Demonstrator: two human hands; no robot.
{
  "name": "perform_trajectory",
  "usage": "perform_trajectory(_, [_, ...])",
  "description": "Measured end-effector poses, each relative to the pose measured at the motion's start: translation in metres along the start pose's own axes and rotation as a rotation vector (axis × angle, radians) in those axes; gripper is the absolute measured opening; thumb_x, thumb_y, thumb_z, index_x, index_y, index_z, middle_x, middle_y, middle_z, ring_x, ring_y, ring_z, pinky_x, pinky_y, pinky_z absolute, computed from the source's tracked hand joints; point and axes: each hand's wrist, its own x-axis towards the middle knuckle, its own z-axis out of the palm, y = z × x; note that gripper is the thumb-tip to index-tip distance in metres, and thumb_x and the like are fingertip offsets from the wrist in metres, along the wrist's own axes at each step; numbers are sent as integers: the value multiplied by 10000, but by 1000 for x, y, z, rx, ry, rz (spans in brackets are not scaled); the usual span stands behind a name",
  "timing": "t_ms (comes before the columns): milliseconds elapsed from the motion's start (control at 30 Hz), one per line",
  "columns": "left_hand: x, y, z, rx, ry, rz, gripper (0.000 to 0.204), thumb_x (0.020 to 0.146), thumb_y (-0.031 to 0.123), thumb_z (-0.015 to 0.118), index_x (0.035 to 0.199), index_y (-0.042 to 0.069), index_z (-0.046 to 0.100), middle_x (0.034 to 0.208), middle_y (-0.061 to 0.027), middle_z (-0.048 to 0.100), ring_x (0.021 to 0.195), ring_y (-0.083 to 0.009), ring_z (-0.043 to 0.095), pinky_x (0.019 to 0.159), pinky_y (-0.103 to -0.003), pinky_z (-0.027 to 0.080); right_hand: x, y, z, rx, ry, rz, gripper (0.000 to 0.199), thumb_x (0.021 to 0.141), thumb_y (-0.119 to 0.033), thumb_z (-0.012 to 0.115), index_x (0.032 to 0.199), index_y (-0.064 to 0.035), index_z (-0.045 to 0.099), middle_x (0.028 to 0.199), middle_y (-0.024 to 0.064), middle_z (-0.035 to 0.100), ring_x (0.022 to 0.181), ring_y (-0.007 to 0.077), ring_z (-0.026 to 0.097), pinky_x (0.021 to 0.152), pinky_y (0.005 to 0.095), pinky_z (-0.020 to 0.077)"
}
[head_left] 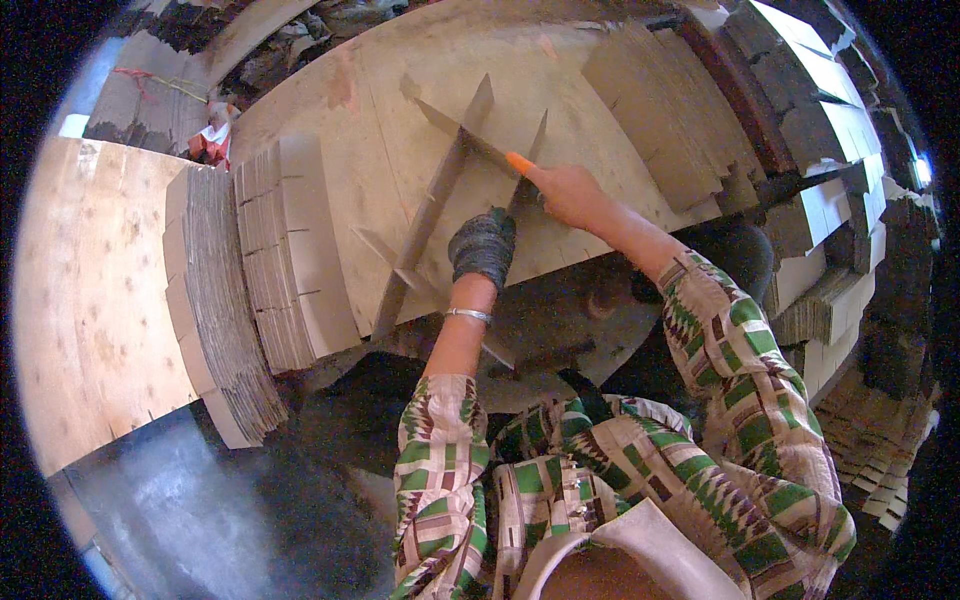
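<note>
Several slotted cardboard strips stand on edge on the wooden board in front of me, crossing each other. One long strip (425, 225) runs up from the board's near edge; a crossing strip (440, 118) meets it toward the far side. My left hand (483, 246), in a dark grey glove, is closed around the near end of a second long strip (538, 140). My right hand (572, 195), bare with an orange finger cover, is closed where the crossing strip meets that second strip. A shorter cross strip (378, 243) sits lower, left of my gloved hand.
Upright cardboard strips are packed in a stack (275, 250) on the left, beside another stack (215, 300). Flat cardboard pieces (660, 110) lie at the far right of the board (350, 110). Cardboard bundles (825, 215) pile up farther right. A red-and-white scrap (211, 143) is at back left.
</note>
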Motion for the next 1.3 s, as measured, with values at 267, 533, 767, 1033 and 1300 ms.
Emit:
perform_trajectory(267, [-63, -28, -1, 55, 231, 100, 653, 889, 530, 651, 1357, 80, 582, 1271, -225, 639, 1194, -402, 590, 1039, -480, 445, -56, 144, -19, -465, 655, 458, 752, 799, -99, 654, 1498, -108, 378, 1282, 194, 609, 1176, 408, 568, 1003, 504, 450])
perform_trajectory(533, [-88, -47, 2, 217, 195, 63, 253, 955, 314, 556, 995, 117, 708, 932, -139, 725, 909, -354, 687, 863, -474, 501, -54, 170, -83, -190, 364, 796, 328, 796, -74, 633, 1123, -78, 654, 1223, 152, 672, 1145, 322, 631, 917, 465, 515])
perform_trajectory(767, [-51, -43, 26, 213, 215, 65, 280, 962, 346, 513, 928, 159, 718, 918, -153, 728, 850, -373, 700, 755, -481, 537, -75, 168, -66, -176, 732, 552, 478, 799, -181, 712, 1271, -141, 645, 1162, 187, 696, 1024, 356, 687, 877, 484, 549])
perform_trajectory(1033, [-61, -44, 13, 129, 248, 5, 286, 972, 330, 505, 964, 146, 724, 916, -141, 735, 858, -367, 708, 766, -493, 544, -65, -48, -5, 330, 521, -102, 932, 712, 18, 660, 1553, -243, 354, 859, 198, 714, 715, 404, 690, 609, 476, 559])
perform_trajectory(1300, [-48, -32, 14, 169, 157, 22, 231, 930, 248, 530, 948, 148, 737, 918, -147, 735, 875, -354, 718, 729, -478, 560, -53, -68, 33, 139, 231, -72, 1003, 662, 59, 614, 1574, -223, 305, 798, 216, 678, 700, 399, 669, 629, 514, 533])
